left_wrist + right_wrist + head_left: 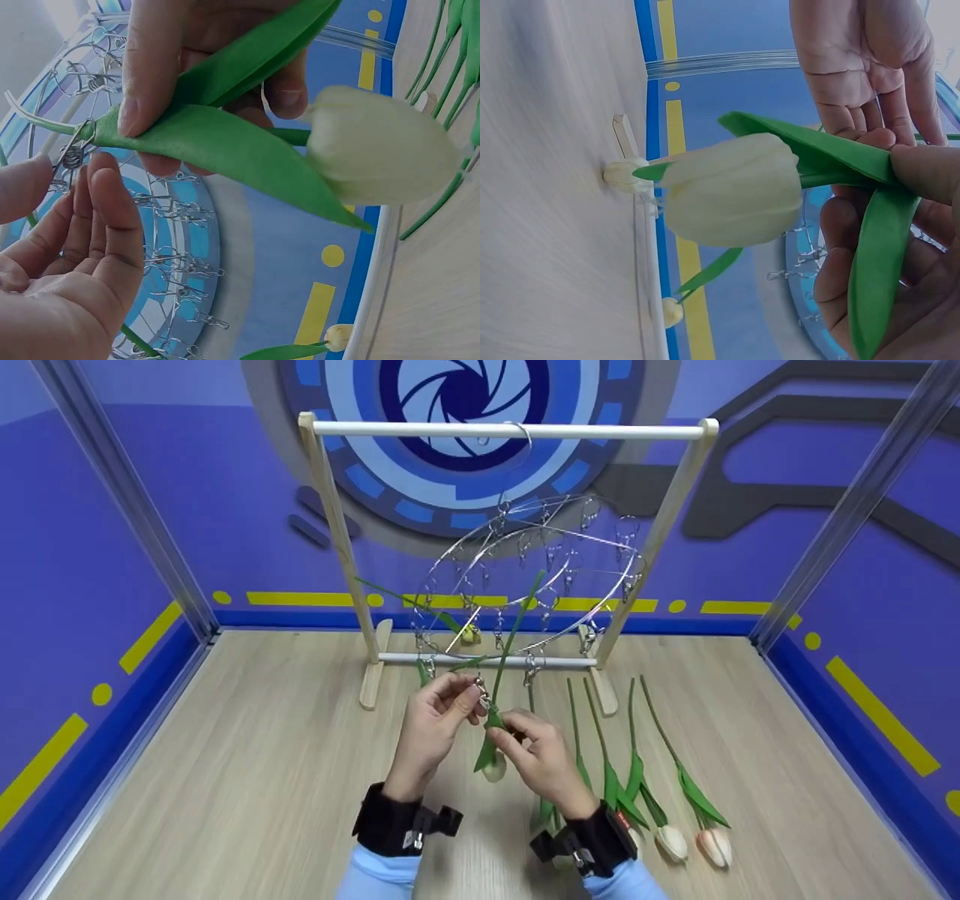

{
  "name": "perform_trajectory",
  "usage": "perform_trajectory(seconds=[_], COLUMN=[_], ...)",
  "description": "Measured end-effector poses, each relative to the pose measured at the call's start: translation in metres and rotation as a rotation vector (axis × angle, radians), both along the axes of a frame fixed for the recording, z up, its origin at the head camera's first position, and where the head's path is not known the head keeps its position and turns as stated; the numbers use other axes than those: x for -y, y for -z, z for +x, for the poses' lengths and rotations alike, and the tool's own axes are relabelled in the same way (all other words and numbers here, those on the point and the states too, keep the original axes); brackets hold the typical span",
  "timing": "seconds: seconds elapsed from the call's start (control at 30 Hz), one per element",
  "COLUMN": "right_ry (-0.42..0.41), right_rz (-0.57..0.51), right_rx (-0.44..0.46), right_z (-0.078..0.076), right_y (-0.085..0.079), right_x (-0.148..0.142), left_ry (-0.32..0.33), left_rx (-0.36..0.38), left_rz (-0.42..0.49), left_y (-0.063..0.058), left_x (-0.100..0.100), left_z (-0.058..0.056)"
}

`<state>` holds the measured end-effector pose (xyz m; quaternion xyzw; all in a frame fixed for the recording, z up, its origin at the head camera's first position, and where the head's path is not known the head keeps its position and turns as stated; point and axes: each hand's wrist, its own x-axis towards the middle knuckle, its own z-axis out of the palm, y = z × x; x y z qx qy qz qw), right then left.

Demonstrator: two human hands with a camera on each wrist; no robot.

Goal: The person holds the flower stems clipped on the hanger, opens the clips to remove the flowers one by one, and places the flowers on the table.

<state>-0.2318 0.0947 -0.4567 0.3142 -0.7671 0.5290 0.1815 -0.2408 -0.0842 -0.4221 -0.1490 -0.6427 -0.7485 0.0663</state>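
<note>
Near the middle of the head view, both hands meet at a white artificial tulip with its bloom pointing down. My left hand pinches a small metal spring clip between thumb and fingers. The clip's wire ends lie across the green stem, just above the leaves. My right hand grips the tulip where its leaves join the stem. In the right wrist view, the white bloom extends beyond the fingers.
A round wire hanger with several clips hangs from a wooden rack's white top bar. Behind it shows a yellowish tulip. Several tulips lie on the table at right, among them a pinkish one. Panels enclose the table.
</note>
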Motion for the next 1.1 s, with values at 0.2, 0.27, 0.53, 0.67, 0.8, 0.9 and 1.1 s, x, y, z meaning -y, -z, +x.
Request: perform_trajectory(seconds=[0.2,0.27,0.53,0.67,0.8,0.9,1.1], right_ry=[-0.003,-0.005,-0.017,-0.013,-0.006,0.001,0.034], right_rz=[0.006,0.010,0.023,0.035,0.041,0.032,0.022], right_rx=[0.005,0.005,0.009,0.015,0.020,0.033,0.064], right_z=[-0.0004,0.0000,0.0017,0.0021,0.0028,0.0032,0.0035], right_y=[-0.0011,-0.0023,-0.0050,-0.0058,-0.0063,-0.0071,-0.0090], right_x=[-0.0012,-0.0019,-0.0038,-0.0037,-0.0034,-0.0027,-0.0024], left_ry=[0.008,0.008,0.054,0.080,0.092,0.090,0.067], left_rx=[-0.004,-0.002,0.013,0.022,0.009,-0.021,-0.058], left_rz=[-0.034,-0.041,-0.018,-0.004,0.019,0.025,0.020], left_y=[-0.0043,-0.0051,-0.0078,-0.0077,-0.0070,-0.0057,-0.0023], left_x=[0.0031,0.0031,0.0019,0.0022,0.0010,-0.0002,-0.0023], left_z=[0.0015,0.0019,0.0026,0.0024,0.0028,0.0033,0.0022])
